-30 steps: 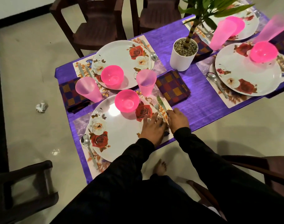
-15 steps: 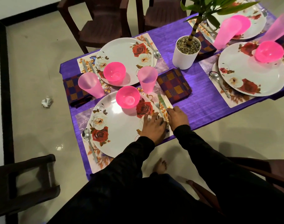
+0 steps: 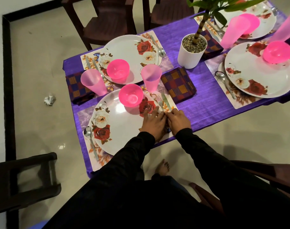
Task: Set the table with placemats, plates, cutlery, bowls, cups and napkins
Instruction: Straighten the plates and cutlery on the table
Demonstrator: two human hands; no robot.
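Resting at the near plate's [image 3: 122, 129] 3 o'clock edge, both hands sit side by side and touching. Left hand [image 3: 155, 123] lies flat on the plate rim, fingers straight and loosely spread toward the red rose print. Right hand [image 3: 179, 120] has fingers curled down over the lower ends of the fork [image 3: 160, 104] and knife [image 3: 165, 101]; whether it pinches them or only presses, cannot tell. Both pieces lie on the placemat [image 3: 84, 116], tips pointing to 12 o'clock. Pink bowl [image 3: 130, 97] stands on the plate at 12 o'clock. Pink cup [image 3: 151, 78] is upright beyond it, checked napkin [image 3: 178, 85] at the cup's 3 o'clock. Spoon [image 3: 89, 138] lies at the plate's 9 o'clock. Purple tablecloth [image 3: 205, 104] lies under everything.
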